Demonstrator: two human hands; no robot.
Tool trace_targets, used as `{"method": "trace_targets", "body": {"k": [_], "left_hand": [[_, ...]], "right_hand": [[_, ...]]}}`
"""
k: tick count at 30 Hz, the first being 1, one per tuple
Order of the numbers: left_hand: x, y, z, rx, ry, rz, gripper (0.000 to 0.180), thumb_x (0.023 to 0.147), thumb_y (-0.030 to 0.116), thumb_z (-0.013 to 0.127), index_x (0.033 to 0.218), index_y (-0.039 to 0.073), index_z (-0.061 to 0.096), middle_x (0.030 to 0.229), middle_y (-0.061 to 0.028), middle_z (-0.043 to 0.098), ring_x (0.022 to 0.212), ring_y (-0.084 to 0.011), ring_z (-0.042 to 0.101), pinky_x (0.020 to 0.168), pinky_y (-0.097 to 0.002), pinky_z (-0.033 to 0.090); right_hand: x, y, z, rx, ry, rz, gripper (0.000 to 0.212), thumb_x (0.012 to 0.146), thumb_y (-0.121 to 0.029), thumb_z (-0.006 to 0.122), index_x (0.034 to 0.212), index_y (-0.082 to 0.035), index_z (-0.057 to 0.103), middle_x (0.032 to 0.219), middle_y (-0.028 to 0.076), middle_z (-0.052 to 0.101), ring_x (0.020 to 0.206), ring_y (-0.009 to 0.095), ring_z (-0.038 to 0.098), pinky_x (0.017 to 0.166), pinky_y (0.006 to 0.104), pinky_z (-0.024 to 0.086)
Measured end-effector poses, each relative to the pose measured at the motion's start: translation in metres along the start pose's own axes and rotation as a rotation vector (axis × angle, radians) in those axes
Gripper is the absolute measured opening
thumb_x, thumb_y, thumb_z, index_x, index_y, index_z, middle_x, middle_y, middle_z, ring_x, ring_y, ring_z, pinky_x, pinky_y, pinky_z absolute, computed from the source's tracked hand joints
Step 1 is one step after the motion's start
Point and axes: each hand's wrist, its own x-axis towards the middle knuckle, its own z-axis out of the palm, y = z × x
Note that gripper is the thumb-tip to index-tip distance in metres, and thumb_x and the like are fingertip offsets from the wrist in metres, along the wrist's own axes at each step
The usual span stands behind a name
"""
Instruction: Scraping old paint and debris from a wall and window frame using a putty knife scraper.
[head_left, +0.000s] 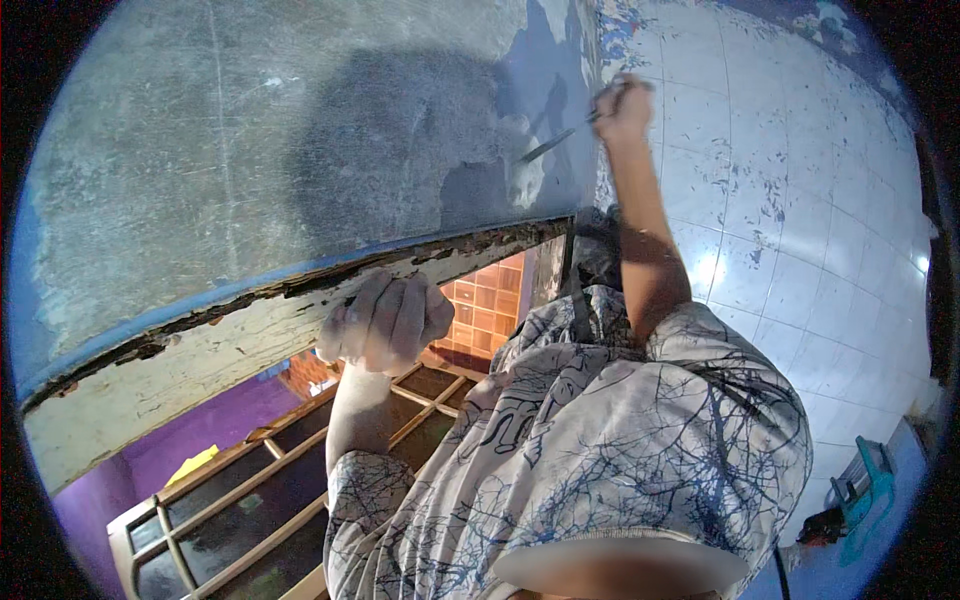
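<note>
My right hand (622, 108), slightly blurred, is closed around the handle of a scraper (556, 143). Its thin dark blade points left, and the tip meets or nearly meets the wall (400, 130) beside a remnant of blue paint (570, 110). Much of this wall is bare grey. Lower and to the left, my left hand (390, 318) curls over the worn cream door frame (220, 350), knuckles up. Dark, broken gaps run along the seam between frame and wall. My head's shadow falls on the grey surface.
White floor tiles (780, 120) on the right are strewn with paint flakes. A glass-paned wooden door (290, 455) stands below the frame, with a purple wall (215, 420) beyond. At the lower right is a teal plastic object (870, 490).
</note>
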Motion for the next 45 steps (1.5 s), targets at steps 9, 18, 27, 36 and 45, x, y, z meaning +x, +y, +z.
{"method": "trace_targets", "body": {"k": [9,18,27,36,45], "left_hand": [[-0.001,-0.002,0.003,-0.028,0.003,0.025,0.009,0.069,0.022,0.057,0.060,0.020,0.055,0.061,0.0104,0.057,0.069,-0.0052,0.059,0.073,-0.0281,0.029],[-0.001,0.000,0.005,-0.004,0.052,0.013,0.006,0.070,0.025,0.055,0.065,0.022,0.056,0.061,0.0110,0.058,0.069,-0.0045,0.058,0.075,-0.0285,0.029],[0.004,-0.002,0.008,-0.078,0.135,0.048,0.013,0.069,0.013,0.058,0.058,0.016,0.052,0.061,0.0058,0.059,0.065,-0.0124,0.059,0.072,-0.0288,0.035],[-0.001,-0.001,0.008,-0.038,0.074,0.033,0.008,0.070,0.021,0.056,0.062,0.018,0.055,0.058,0.0091,0.058,0.064,-0.0070,0.058,0.074,-0.0294,0.029],[0.003,-0.002,0.004,-0.048,0.097,0.033,0.012,0.071,0.015,0.058,0.059,0.014,0.056,0.057,0.0037,0.058,0.059,-0.0128,0.060,0.060,-0.0273,0.046]], "right_hand": [[-0.049,0.049,0.010,-0.190,-0.023,0.141,0.011,0.083,-0.013,0.046,0.079,-0.007,0.054,0.054,0.002,0.037,0.040,0.012,0.032,0.037,0.0258,0.025],[-0.044,0.002,0.031,0.129,-0.050,-0.126,0.027,0.082,-0.014,0.043,0.059,-0.012,0.030,0.048,-0.002,0.026,0.038,0.011,0.022,0.035,0.0257,0.019],[-0.052,0.009,0.051,-0.012,-0.017,-0.164,0.029,0.082,-0.014,0.045,0.057,-0.012,0.031,0.046,-0.002,0.030,0.037,0.011,0.028,0.035,0.0256,0.022],[-0.057,0.005,0.058,-0.051,-0.091,-0.187,0.023,0.081,-0.011,0.045,0.060,-0.010,0.036,0.048,0.001,0.035,0.037,0.010,0.030,0.034,0.0240,0.023],[-0.054,-0.004,0.049,-0.059,-0.072,-0.023,0.015,0.081,-0.009,0.043,0.067,-0.008,0.040,0.051,0.001,0.035,0.038,0.012,0.028,0.034,0.0248,0.021]]}}
